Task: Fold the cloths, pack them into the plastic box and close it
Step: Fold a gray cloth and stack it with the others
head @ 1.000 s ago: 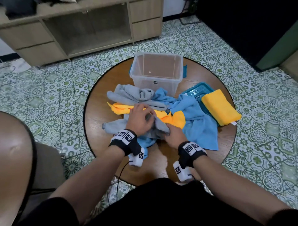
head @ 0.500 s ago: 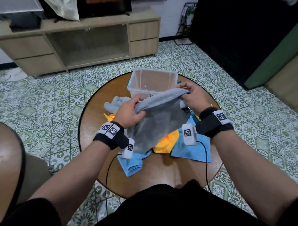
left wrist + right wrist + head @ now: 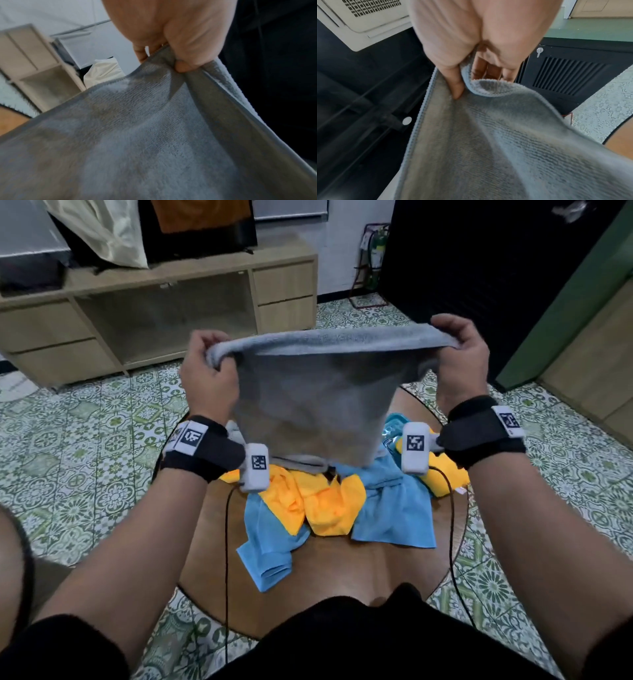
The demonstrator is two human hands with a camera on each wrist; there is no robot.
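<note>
A grey cloth (image 3: 315, 402) hangs spread out in the air above the round wooden table (image 3: 342, 570). My left hand (image 3: 209, 371) pinches its upper left corner and my right hand (image 3: 459, 354) pinches its upper right corner, thumb and fingers curled on the hem. The wrist views show the grey cloth (image 3: 154, 135) under my left hand (image 3: 181, 65) and the grey cloth (image 3: 488, 142) under my right hand (image 3: 462, 83). Below it lie a crumpled orange cloth (image 3: 318, 501), blue cloths (image 3: 394, 515) and a folded orange cloth (image 3: 445, 474). The hanging cloth hides the plastic box.
A sliver of the teal lid (image 3: 394, 422) shows behind the cloth at the right. A low wooden cabinet (image 3: 164, 309) stands beyond the table on the green tiled floor (image 3: 85, 460). A dark cabinet (image 3: 479, 268) stands at the back right.
Both hands picked the grey cloth out of the pile, raised it and drew apart, so it now hangs stretched wide. My head has tilted up.
</note>
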